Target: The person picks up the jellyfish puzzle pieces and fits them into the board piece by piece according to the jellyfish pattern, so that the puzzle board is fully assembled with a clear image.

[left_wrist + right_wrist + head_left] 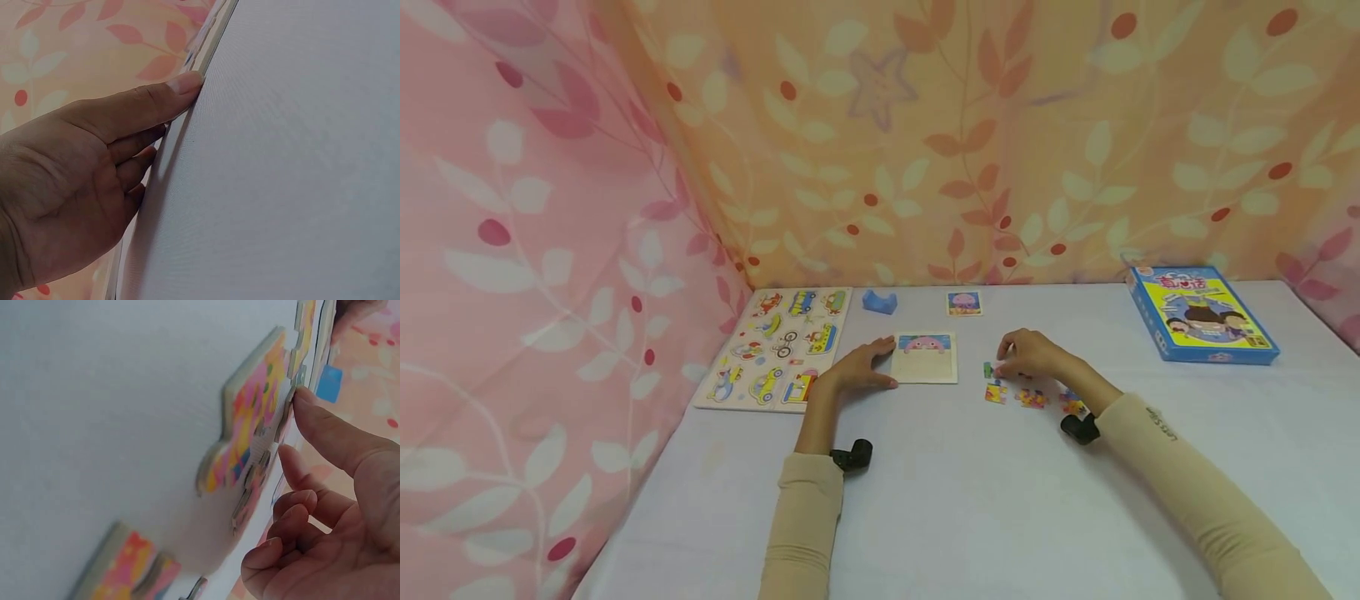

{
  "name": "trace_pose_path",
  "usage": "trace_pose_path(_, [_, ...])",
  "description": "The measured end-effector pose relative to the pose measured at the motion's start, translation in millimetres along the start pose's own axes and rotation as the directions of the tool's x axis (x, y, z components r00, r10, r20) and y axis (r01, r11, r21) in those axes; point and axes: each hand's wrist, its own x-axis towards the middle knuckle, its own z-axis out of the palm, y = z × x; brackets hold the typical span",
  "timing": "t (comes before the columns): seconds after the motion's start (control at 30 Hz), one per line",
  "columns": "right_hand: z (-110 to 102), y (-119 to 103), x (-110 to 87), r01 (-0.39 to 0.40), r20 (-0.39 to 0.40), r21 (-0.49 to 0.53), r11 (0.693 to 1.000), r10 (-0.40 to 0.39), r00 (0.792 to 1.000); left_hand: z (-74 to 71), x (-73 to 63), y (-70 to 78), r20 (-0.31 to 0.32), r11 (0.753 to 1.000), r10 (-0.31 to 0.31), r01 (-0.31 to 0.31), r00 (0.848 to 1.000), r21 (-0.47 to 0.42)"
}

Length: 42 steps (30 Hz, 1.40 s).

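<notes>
My left hand (pixel 859 367) lies along the left side of a small square puzzle tray (pixel 924 372), thumb and fingers extended. In the left wrist view, the thumb of that hand (pixel 75 169) rests on the tray's pale edge (pixel 215 37). The top of the tray shows a pink cartoon face; below it is bare pale board. My right hand (pixel 1033 357) is over loose jigsaw pieces to the right of the tray. Its thumb and index finger pinch a small jigsaw piece (pixel 285 416) by its edges, close to the table, while the other fingers curl.
Colourful jigsaw pieces (pixel 1032 399) lie below the right hand, with a yellow-pink piece (pixel 996 392) to their left. A vehicle puzzle board (pixel 775 350) lies at left. Behind are a blue block (pixel 880 302) and a picture card (pixel 964 303). A blue-yellow box (pixel 1204 317) stands right.
</notes>
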Motion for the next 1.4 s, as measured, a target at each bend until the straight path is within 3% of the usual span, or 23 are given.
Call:
trace_pose_path(0.43, [5, 0, -5.0, 0.056, -0.062, -0.053, 0.997, -0.059, 0.996, -0.5, 0.8, -1.9, 0.001, 1.000, 0.011, -0.011, 1.000, -0.006])
trace_pose_path(0.73, [2, 1, -9.1, 0.037, -0.013, -0.060, 0.998, -0.038, 0.999, -2.3, 0.4, -1.2, 0.003, 1.000, 0.011, -0.011, 1.000, 0.005])
trace_pose_path(1.4, [1, 5, -9.4, 0.092, -0.017, -0.094, 0.991, -0.094, 0.995, -2.2, 4.0, -4.7, 0.012, 1.000, 0.024, -0.024, 1.000, -0.011])
